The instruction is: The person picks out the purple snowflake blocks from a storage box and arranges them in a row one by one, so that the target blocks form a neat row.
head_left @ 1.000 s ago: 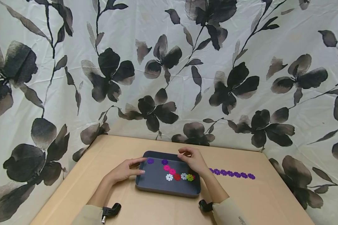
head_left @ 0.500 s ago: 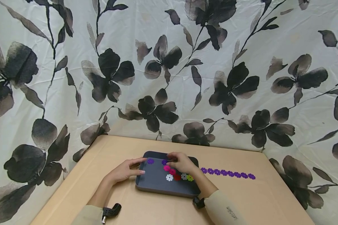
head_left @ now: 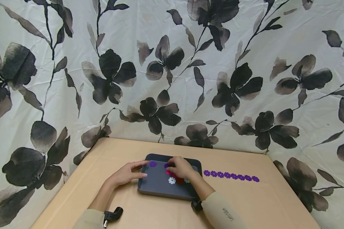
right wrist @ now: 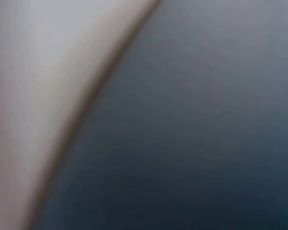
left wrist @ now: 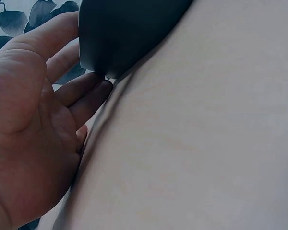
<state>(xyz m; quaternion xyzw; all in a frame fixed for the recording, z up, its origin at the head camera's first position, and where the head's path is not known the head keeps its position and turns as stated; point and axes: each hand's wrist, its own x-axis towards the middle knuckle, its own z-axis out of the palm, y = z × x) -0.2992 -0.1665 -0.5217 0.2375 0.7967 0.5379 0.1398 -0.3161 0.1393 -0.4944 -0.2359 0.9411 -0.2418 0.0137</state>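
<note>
A dark grey tray [head_left: 156, 187] lies on the table in the head view. My left hand [head_left: 126, 173] holds its left edge; the left wrist view shows the fingers [left wrist: 89, 103] against the tray's outer side [left wrist: 129, 33]. My right hand [head_left: 181, 167] is over the tray, bent fingers beside a purple flower-shaped piece [head_left: 166, 165]; whether they pinch it is hidden. Pink pieces [head_left: 168, 172], a white flower piece [head_left: 172, 180] and a red piece [head_left: 179, 181] lie below that hand, partly covered. Another purple flower piece [head_left: 153, 164] sits at the tray's upper left.
Several purple flower pieces [head_left: 227, 175] form a row on the tan table [head_left: 232, 203], right of the tray. Behind the table hangs a white cloth with dark flowers [head_left: 200, 95]. The right wrist view is blurred, showing a dark surface [right wrist: 192, 134].
My right hand has moved left across the tray, from its upper right corner to the purple piece, uncovering the near end of the purple row. My left hand has stayed at the tray's edge.
</note>
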